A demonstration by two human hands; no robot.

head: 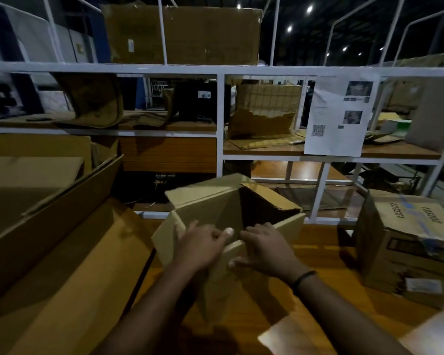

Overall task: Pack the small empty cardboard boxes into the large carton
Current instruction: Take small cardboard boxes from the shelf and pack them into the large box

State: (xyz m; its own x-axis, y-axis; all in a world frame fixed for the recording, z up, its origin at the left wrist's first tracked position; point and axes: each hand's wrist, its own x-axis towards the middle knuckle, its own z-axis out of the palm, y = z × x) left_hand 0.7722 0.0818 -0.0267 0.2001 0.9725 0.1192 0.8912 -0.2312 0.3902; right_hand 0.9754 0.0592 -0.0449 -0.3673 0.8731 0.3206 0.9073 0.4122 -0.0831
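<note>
A small brown cardboard box [215, 206] is held up over the wooden table in the middle of the view, tilted, with its dark open mouth turned up and to the right. My left hand [203, 245] grips the box's near rim, thumb on top of the edge. My right hand [265, 248] holds the same near edge from the right, fingers curled over it and thumb beneath. The large carton [69, 203] stands open at the left, its long flap [87, 272] folded out toward me.
A white metal shelf rack [219, 139] with cartons and cardboard sheets stands behind the table. A taped printed carton [405, 242] sits at the right on the wooden table [326, 254]. A paper sheet [341, 114] hangs on the rack. A pale cardboard piece [292, 336] lies bottom right.
</note>
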